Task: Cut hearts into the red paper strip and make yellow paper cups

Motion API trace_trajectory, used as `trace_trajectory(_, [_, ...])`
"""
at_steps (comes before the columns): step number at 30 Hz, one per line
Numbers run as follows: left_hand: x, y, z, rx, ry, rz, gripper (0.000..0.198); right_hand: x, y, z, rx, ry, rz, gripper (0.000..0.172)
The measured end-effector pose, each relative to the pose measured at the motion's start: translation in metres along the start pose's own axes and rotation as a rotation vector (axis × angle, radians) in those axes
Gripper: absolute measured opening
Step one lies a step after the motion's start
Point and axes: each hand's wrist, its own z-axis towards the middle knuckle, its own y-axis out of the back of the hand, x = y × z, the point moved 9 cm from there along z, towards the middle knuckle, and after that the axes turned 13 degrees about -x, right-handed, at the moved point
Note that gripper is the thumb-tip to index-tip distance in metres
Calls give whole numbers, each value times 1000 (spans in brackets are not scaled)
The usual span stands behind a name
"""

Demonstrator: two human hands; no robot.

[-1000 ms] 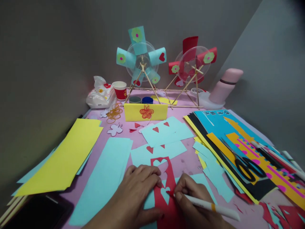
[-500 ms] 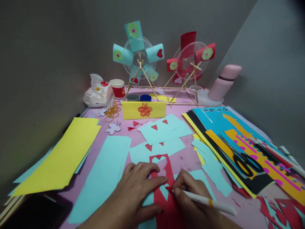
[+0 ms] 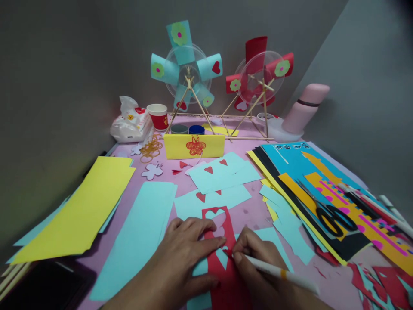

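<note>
A red paper strip (image 3: 230, 280) with heart-shaped cutouts lies over light blue paper at the front middle. My left hand (image 3: 190, 254) rests on it with fingers spread, pressing the strip down beside a cutout. In my right hand (image 3: 258, 258) is a white marker (image 3: 280, 273) with an orange band, pinched near its red tip. The tip sits at the upper right edge of a heart cutout (image 3: 222, 257), where light blue shows through and some red colour is visible. Just beyond the strip, light blue sheets (image 3: 226, 172) carry small red hearts.
Yellow sheets (image 3: 77, 206) and a light blue sheet (image 3: 138, 237) lie at left. Scissors (image 3: 332, 213) rest on stacked coloured paper at right, near red scraps (image 3: 390, 284). Behind stand two paper-bladed wheels (image 3: 189, 64), a paper cup (image 3: 158, 117) and a tilted pink bottle (image 3: 306, 107).
The marker tip has shifted slightly along the heart cutout, and more red shows in its upper part. My left hand stays in place on the strip. The whole view has tilted slightly.
</note>
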Motion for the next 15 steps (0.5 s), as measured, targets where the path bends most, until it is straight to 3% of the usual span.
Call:
trace_trajectory(4, [-3,0,0,13,-24,10,55,2,1,1,-1,5,-13,16])
trace_trajectory(15, [-4,-1,0,54,-48,14,57,0,1,1,-3,13,-51,16])
